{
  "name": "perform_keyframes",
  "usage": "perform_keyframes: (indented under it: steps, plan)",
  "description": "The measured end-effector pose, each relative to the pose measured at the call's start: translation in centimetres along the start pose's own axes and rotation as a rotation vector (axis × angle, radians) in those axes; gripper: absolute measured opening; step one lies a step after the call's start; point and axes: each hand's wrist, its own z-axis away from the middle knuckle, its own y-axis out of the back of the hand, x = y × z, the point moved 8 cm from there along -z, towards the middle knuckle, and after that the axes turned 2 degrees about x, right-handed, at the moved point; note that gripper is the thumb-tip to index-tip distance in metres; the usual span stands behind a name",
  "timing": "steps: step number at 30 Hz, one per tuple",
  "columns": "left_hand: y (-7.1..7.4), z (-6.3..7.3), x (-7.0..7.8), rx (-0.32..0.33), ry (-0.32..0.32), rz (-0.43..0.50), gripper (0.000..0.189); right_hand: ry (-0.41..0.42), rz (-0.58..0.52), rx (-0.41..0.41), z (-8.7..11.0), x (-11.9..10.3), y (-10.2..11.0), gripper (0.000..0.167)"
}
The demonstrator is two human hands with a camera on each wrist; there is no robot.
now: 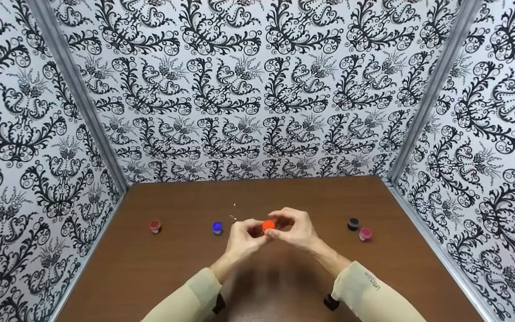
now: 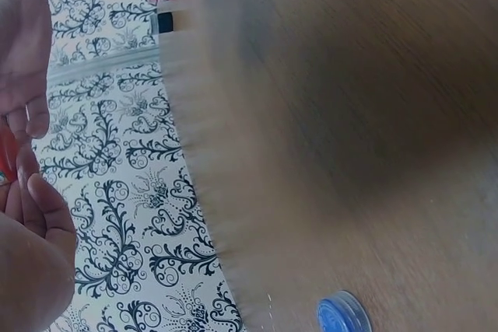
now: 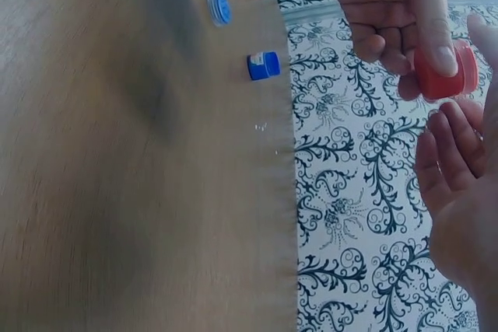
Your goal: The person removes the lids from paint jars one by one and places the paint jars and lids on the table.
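A small orange-red jar [image 1: 268, 226] is held up over the table between both hands. My left hand [image 1: 242, 238] grips it from the left, and in the right wrist view its thumb lies along the red side of the jar [image 3: 440, 74]. From the other side my right hand [image 1: 297, 230] pinches the jar with thumb and fingers, at the end with the paler, see-through rim. In the left wrist view the hands and a sliver of the jar [image 2: 8, 152] show at the left edge. A blue jar [image 1: 217, 228] stands on the table left of the hands.
A red jar [image 1: 155, 226] stands farther left. Black [image 1: 353, 223] and pink [image 1: 365, 234] jars stand close together on the right. A blue lid [image 3: 219, 8] lies near the blue jar. White specks [image 1: 234, 218] dot the wooden table [image 1: 172, 268]; patterned walls [image 1: 257, 89] enclose it.
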Motion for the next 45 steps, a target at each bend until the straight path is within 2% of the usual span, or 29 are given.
perform_keyframes:
  steps: [4, 11, 20, 26, 31, 37, 45]
  plan:
    - [0.3, 0.0, 0.1, 0.041, -0.006, -0.023, 0.023, -0.013, 0.022, 0.07, 0.0, -0.2, 0.3, 0.03]
    - [0.5, 0.0, 0.2, 0.067, -0.002, -0.056, 0.023, 0.001, 0.011, 0.061, -0.2, -0.5, -0.2, 0.025]
    - [0.3, -0.1, 0.2, 0.064, -0.02, -0.084, 0.021, 0.127, 0.085, 0.063, -0.2, -1.4, -0.2, 0.021]
    - [0.2, 0.1, 0.2, 0.04, -0.015, -0.087, 0.022, 0.191, 0.107, 0.049, -0.1, -1.7, -0.3, 0.021]
    - [0.1, 0.1, 0.5, 0.006, -0.029, -0.082, 0.023, 0.194, 0.078, 0.013, -0.1, -1.5, -0.2, 0.022]
    - [-0.1, 0.2, 0.3, -0.056, -0.006, -0.044, 0.022, 0.166, 0.038, -0.06, -0.1, -1.2, -0.4, 0.025]
    - [-0.4, 0.1, -0.2, -0.1, -0.008, 0.01, 0.02, 0.221, 0.015, -0.119, -0.2, -1.5, -0.4, 0.026]
